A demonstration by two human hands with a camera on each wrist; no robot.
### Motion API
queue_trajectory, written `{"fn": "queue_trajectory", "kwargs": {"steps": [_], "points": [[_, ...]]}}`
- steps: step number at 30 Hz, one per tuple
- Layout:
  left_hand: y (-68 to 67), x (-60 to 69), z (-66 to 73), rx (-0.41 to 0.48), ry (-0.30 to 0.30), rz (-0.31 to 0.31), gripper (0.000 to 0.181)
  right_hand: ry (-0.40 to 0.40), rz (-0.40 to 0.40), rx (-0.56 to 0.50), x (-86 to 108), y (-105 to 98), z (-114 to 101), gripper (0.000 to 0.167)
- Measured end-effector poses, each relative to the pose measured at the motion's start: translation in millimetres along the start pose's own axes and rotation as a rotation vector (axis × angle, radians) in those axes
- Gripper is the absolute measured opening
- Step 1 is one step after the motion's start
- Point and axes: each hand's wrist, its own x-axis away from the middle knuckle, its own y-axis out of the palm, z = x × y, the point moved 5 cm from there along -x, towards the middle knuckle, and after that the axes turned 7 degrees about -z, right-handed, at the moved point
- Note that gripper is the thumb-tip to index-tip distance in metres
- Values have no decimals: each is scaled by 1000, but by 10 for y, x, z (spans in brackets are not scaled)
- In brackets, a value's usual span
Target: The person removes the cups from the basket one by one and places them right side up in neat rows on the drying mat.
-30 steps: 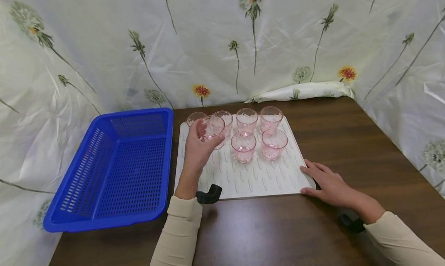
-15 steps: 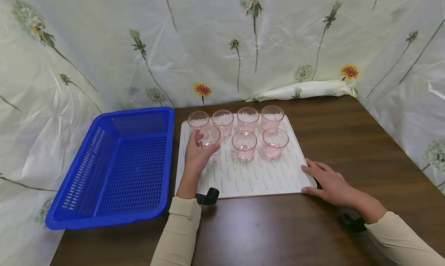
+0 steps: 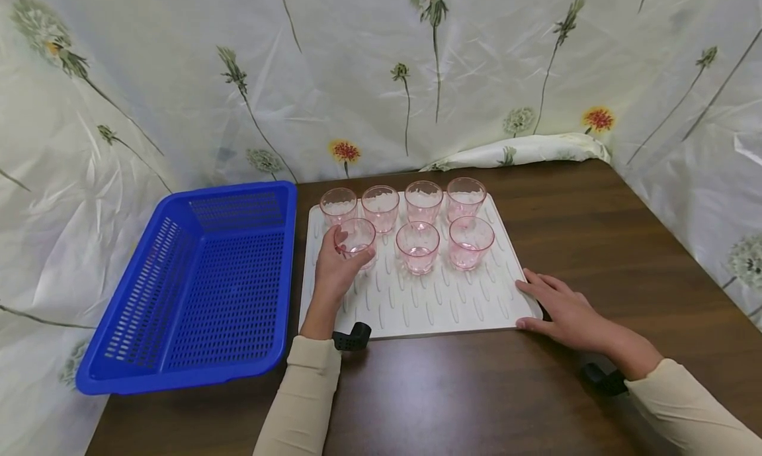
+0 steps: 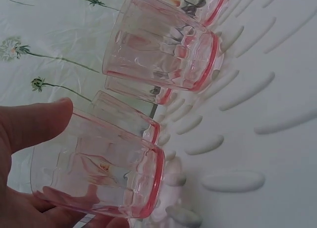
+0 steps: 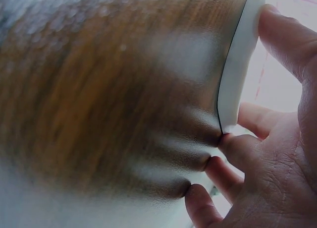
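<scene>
My left hand (image 3: 335,271) holds a clear pink glass (image 3: 356,236) upright at the front left of the group, thumb on one side and fingers round the other. In the left wrist view this glass (image 4: 99,163) has its base down at the ribbed white mat (image 3: 417,307); whether it fully touches I cannot tell. Several matching glasses stand upright on the mat, with a back row behind and two glasses to the right in front, one of them the middle glass (image 3: 418,249). My right hand (image 3: 565,314) touches the mat's front right corner with extended fingers, holding no glass.
A blue perforated basket (image 3: 178,378) stands left of the mat on the dark wooden table (image 3: 452,396). Floral sheeting (image 3: 357,79) hangs behind and at both sides. A fold of it (image 3: 524,150) lies along the table's back edge.
My left hand has lowered the glass and brought it left and nearer, from in front of the back row to the front left spot. My right hand stays at the mat's corner.
</scene>
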Motion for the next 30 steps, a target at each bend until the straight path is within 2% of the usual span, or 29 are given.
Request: {"fn": "queue_trajectory", "kwargs": {"steps": [4, 8, 20, 30], "points": [[-42, 27, 26, -19, 9, 21, 85, 0, -1, 2, -7, -2, 4, 84], [-72, 44, 47, 0, 25, 44, 85, 5, -11, -3, -18, 3, 11, 86], [-83, 73, -66, -35, -15, 1, 86, -2, -5, 3, -2, 11, -2, 84], [-78, 85, -109, -59, 8, -21, 88, 15, -27, -5, -7, 15, -6, 86]]}}
